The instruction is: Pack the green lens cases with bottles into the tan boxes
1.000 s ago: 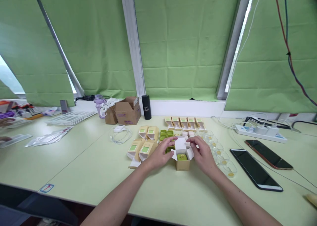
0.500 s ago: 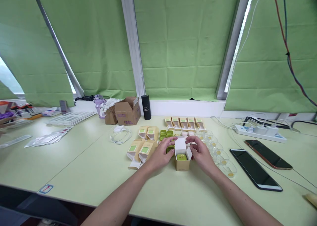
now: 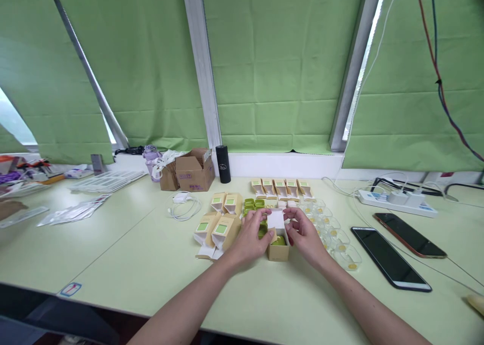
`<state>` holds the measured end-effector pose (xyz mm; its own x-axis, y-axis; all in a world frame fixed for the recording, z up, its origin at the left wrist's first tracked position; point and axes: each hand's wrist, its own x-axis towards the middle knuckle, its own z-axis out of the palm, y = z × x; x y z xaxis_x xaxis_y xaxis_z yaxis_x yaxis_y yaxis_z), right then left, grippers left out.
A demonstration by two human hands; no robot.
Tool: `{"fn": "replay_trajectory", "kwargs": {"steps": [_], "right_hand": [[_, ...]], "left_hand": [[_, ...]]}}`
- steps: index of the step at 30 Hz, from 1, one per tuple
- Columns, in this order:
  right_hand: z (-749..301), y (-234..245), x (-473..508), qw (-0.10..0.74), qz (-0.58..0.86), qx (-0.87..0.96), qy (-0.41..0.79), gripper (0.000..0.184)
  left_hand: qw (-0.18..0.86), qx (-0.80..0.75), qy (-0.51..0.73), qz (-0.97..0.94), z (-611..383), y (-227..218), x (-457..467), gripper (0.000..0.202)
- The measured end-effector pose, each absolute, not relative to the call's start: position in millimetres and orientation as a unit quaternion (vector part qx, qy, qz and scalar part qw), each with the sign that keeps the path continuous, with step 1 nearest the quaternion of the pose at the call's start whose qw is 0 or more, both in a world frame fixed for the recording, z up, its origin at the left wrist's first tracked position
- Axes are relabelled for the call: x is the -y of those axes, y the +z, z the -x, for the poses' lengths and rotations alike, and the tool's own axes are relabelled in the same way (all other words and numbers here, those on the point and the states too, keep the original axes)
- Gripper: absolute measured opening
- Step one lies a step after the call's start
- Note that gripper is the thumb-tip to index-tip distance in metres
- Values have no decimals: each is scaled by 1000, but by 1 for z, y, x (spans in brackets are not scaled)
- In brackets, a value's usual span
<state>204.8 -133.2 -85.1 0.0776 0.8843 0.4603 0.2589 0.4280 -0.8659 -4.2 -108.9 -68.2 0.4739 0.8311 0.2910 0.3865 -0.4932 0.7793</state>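
Note:
A small cardboard box (image 3: 278,254) stands upright in front of me, its white-lined lid (image 3: 276,219) raised at the back. Inside it sits a green lidded item (image 3: 280,240). My left hand (image 3: 247,240) grips the box from the left, its thumb bending the left side flap inward over the green item and its fingertips at the lid. On the other side, my right hand (image 3: 307,238) has its fingers curled against the box's right wall and the lid edge. Green square cups (image 3: 254,204) lie just behind, partly hidden by my left hand.
Several folded boxes with green labels (image 3: 222,228) lie left, and more boxes (image 3: 280,187) form a row behind. Clear plastic cups (image 3: 347,257) lie right, near two phones (image 3: 391,258) and a power strip (image 3: 397,204). A black bottle (image 3: 223,164) stands at the back.
My left thumb has moved right and folded the left flap inward. My right fingers have shifted off the right flap toward the box's side. The box stays in place.

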Motion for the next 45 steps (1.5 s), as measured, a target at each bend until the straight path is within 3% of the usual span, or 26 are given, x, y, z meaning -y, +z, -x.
{"fn": "replay_trajectory", "kwargs": {"steps": [7, 17, 25, 35, 45], "right_hand": [[-204, -87, 134, 561, 464, 612, 308, 37], [-199, -82, 139, 558, 454, 613, 326, 31], [-197, -89, 138, 559, 465, 612, 309, 49], [-197, -89, 140, 543, 478, 620, 303, 53], [-198, -92, 136, 549, 462, 628, 303, 49]], "left_hand": [[325, -393, 338, -791, 1, -66, 112, 50], [324, -388, 346, -791, -2, -65, 115, 49], [310, -394, 349, -792, -4, -60, 118, 46], [311, -388, 380, -780, -4, -60, 120, 51], [264, -371, 364, -812, -4, -61, 117, 19]]}}
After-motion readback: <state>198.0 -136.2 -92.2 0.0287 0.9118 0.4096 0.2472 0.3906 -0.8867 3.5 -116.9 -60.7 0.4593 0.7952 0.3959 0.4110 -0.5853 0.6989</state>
